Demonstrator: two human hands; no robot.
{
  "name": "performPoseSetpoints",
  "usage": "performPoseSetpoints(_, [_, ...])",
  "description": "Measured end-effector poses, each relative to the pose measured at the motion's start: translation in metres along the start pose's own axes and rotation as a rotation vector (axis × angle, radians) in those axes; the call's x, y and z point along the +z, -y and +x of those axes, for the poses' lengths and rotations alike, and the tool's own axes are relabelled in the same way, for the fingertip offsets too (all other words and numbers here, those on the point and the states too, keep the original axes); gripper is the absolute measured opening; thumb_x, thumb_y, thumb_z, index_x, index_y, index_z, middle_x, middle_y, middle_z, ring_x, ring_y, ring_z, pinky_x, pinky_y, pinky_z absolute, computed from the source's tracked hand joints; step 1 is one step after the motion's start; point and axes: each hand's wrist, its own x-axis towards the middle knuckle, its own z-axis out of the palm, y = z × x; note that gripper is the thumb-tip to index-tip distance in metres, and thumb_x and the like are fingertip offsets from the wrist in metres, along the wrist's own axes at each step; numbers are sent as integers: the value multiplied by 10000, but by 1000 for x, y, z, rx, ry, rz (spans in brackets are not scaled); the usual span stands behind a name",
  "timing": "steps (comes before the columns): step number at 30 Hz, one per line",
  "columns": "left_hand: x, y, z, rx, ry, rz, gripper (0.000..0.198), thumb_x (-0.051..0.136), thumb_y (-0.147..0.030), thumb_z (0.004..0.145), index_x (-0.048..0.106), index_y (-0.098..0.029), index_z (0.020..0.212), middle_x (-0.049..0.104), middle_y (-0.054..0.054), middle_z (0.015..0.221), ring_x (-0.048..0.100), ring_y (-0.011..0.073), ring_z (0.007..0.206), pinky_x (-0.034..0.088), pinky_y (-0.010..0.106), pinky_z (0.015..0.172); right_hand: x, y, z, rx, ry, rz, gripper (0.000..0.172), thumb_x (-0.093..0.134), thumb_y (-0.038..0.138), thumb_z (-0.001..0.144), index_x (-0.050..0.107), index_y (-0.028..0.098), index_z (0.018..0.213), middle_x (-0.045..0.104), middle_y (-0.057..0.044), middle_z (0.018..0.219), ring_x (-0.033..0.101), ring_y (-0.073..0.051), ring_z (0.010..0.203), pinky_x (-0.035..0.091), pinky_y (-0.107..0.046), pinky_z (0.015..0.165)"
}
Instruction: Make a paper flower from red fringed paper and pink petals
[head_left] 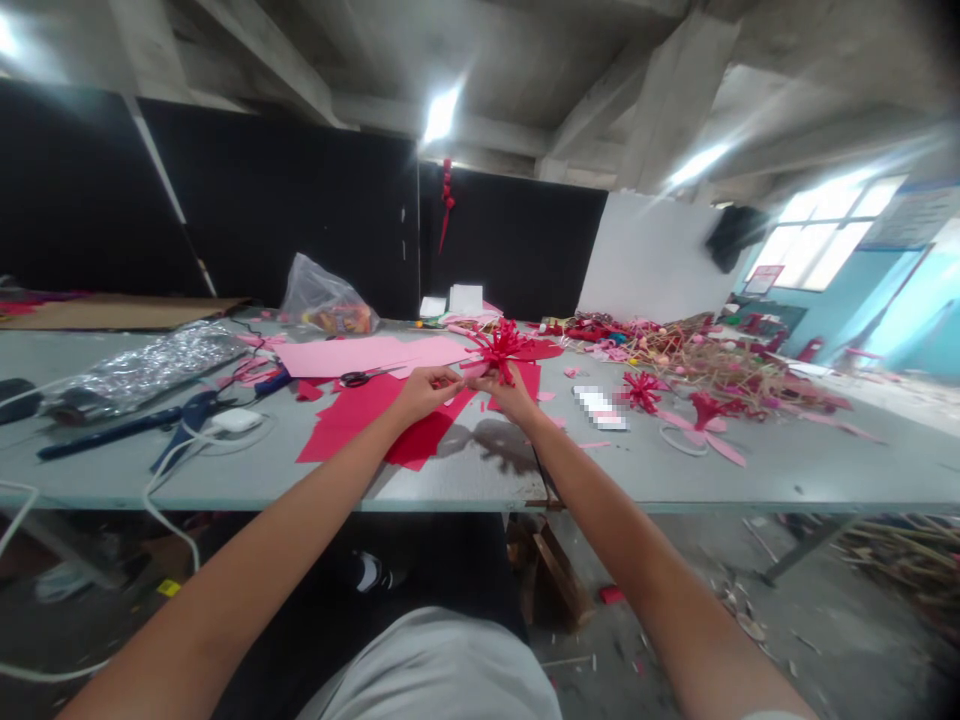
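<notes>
Above the table's middle, my right hand point(511, 396) is closed around the base of a red fringed flower point(504, 345), which looks like paper or foam sheet. A pale pink petal point(475, 371) shows on the flower's left side. My left hand point(429, 392) pinches at the tip of that petal; its fingertips are small and partly hidden. Red sheets point(352, 425) lie under both hands, and larger pink sheets point(337, 356) are just behind. Dark-handled scissors point(358, 378) rest on the sheets, left of my left hand.
On the left lie a roll of silvery wrap point(150, 370), a blue glue gun point(186, 425) with cables, and a white adapter point(237, 420). A clear bag point(322, 295) stands behind. To the right are a blurred-out phone-like object point(600, 408), another red flower point(642, 391) and piled stems point(697, 355).
</notes>
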Motion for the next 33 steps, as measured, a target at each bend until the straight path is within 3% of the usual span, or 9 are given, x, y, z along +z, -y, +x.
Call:
performPoseSetpoints(18, [1,5,1,-161,-4,-176,382,765,-523,782,804,-163,905,676,13,679,475,109,562,362,244,539,0,1,0,37,4,-13,234,872,361,658,723,204,748,722,-44,726,692,-251,744,586,-393,750])
performPoseSetpoints(33, [0,5,1,-146,21,-137,455,775,-578,763,761,-131,849,611,-6,617,443,93,527,309,241,519,0,-1,1,55,-16,-75,210,866,325,630,712,204,705,702,-38,690,666,-239,699,575,-390,724])
